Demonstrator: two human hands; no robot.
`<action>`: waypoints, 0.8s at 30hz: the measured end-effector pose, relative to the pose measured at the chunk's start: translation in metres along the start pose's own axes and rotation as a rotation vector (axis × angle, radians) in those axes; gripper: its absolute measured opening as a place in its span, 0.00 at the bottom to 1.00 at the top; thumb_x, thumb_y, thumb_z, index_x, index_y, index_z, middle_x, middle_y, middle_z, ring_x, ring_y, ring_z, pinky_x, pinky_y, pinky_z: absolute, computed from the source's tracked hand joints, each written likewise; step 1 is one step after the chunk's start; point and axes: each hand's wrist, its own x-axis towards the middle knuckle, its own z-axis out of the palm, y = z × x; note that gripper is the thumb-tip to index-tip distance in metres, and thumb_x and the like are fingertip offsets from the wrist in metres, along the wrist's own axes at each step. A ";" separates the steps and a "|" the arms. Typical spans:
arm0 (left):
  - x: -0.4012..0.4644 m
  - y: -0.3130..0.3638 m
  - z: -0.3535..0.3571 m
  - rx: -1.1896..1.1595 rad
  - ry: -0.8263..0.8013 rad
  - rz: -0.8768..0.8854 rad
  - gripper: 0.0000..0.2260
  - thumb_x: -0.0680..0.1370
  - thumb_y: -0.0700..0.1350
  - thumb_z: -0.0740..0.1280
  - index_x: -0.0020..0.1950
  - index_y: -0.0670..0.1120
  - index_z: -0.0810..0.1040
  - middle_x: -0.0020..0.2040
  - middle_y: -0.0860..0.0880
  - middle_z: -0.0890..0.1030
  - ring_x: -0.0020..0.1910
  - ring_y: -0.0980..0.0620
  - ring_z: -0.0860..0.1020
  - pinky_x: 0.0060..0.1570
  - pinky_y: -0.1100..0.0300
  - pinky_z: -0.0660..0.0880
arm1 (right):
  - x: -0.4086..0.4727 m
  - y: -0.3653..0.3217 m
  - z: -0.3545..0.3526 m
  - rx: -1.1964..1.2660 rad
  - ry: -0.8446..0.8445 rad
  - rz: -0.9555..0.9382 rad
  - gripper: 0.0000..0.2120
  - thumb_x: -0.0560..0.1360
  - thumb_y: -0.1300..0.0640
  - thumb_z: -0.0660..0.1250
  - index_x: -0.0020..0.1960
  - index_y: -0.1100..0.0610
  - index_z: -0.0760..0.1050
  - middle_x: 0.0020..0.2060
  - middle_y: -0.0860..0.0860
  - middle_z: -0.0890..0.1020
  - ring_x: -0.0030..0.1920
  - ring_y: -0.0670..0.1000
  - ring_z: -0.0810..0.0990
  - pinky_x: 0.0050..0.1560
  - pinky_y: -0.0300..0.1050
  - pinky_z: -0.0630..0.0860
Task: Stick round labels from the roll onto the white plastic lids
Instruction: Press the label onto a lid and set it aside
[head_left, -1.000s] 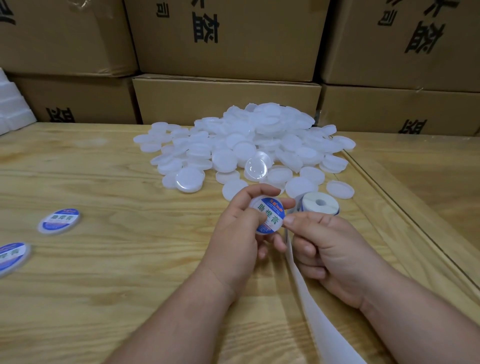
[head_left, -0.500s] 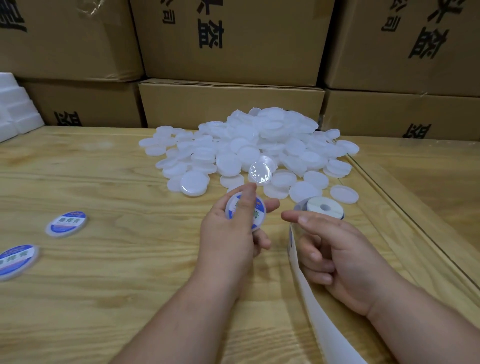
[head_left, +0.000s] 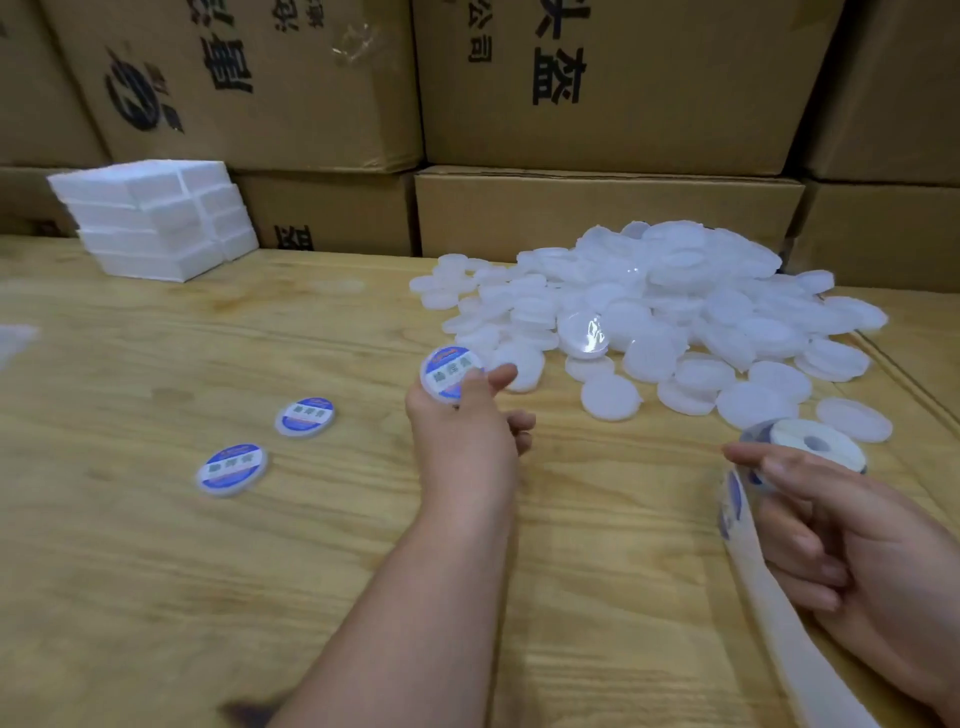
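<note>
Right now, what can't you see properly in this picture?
All in the head view:
- Small print on the blue-and-white round label of the lid in the left hand: blurred by motion.
- How many white plastic lids are in the pile: they overlap.
- White backing strip from the label roll: its end is cut off by the bottom edge.
- Right hand: its curled fingers hide the grip.

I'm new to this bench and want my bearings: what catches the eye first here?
The big heap of white lids at the table's back right stands out first. Next, the left hand at centre holds up a labelled lid, with two finished lids lying to its left. At right, the right hand holds the label strip by the roll.
</note>
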 end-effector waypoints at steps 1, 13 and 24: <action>0.005 0.002 -0.004 -0.087 0.068 -0.011 0.11 0.85 0.45 0.58 0.68 0.50 0.67 0.44 0.56 0.87 0.25 0.55 0.78 0.25 0.63 0.74 | 0.001 0.000 0.000 0.010 -0.014 0.006 0.25 0.62 0.49 0.75 0.55 0.61 0.82 0.23 0.52 0.63 0.19 0.45 0.56 0.20 0.32 0.60; 0.021 0.008 -0.015 -0.030 0.193 -0.120 0.38 0.82 0.47 0.63 0.78 0.70 0.39 0.39 0.48 0.87 0.22 0.54 0.76 0.22 0.64 0.71 | -0.003 -0.001 0.003 0.037 -0.044 0.009 0.33 0.56 0.44 0.81 0.56 0.60 0.81 0.24 0.52 0.63 0.19 0.46 0.57 0.22 0.33 0.63; 0.009 -0.008 -0.005 0.822 -0.061 0.344 0.13 0.77 0.45 0.62 0.60 0.57 0.79 0.44 0.59 0.78 0.51 0.55 0.77 0.53 0.52 0.76 | 0.002 0.003 0.000 0.016 -0.003 -0.004 0.22 0.64 0.49 0.73 0.54 0.61 0.82 0.23 0.52 0.63 0.18 0.46 0.57 0.22 0.33 0.63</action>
